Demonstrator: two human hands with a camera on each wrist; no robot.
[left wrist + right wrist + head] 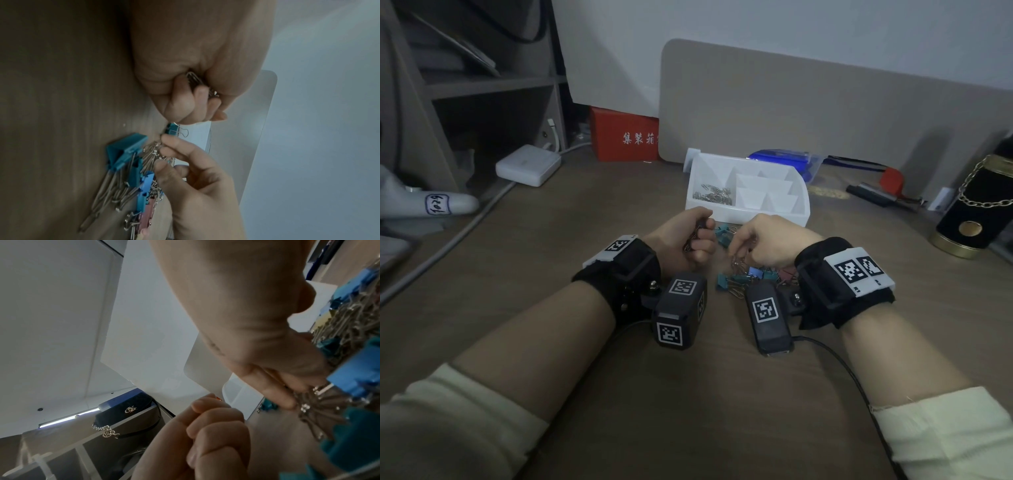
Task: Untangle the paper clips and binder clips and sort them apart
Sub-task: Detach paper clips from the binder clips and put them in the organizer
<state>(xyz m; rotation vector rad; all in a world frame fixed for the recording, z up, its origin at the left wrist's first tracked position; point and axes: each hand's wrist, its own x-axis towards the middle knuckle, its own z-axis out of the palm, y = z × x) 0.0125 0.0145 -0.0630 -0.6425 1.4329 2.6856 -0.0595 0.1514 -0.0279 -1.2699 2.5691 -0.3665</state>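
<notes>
A tangle of silver paper clips (pixel 739 265) and teal, blue and pink binder clips (pixel 751 277) lies on the wooden desk between my hands. My right hand (pixel 740 249) pinches a bunch of linked paper clips (pixel 153 151) at the top of the pile; the right wrist view shows its fingertips (pixel 287 400) on the wire. My left hand (pixel 700 236) is curled into a fist around several paper clips (pixel 195 79), just left of the pile. A lone teal binder clip (pixel 171 129) lies near the tray. The white divided tray (pixel 774 217) holds loose paper clips (pixel 712 196) in its left compartment.
Just behind the hands stands the tray, against a beige board (pixel 825 113). A red box (pixel 625 137) and a white power adapter (pixel 528 165) with its cable sit at the back left. A black and gold tin (pixel 976 209) stands at the right.
</notes>
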